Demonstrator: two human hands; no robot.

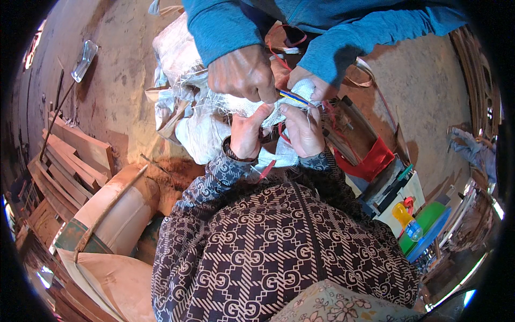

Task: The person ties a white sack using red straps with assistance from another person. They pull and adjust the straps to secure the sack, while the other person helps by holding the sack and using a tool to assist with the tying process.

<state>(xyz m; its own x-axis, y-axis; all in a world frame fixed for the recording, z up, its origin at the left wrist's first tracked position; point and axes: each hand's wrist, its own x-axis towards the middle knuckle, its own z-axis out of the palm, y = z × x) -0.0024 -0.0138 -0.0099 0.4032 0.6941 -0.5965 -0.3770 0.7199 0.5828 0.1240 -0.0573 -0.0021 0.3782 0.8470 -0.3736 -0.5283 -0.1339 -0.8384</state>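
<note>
My left hand is closed, thumb and fingers pinching the frayed edge of a white woven sack. Close beside it, my right hand also pinches the sack's cloth, its thumb pointing up. Just beyond my fingertips, a co-worker's hand in a blue sleeve presses down on the cloth. The co-worker's other hand grips the bunched cloth on the right. Between these hands lies a thin blue and yellow pen-like tool; its exact kind I cannot tell. A red-handled tool shows by my jacket.
Wooden planks are stacked at left, near a filled pale sack. At right are a red cloth, a yellow-capped bottle and green and blue round lids. A metal-bladed, long-handled tool stands far left.
</note>
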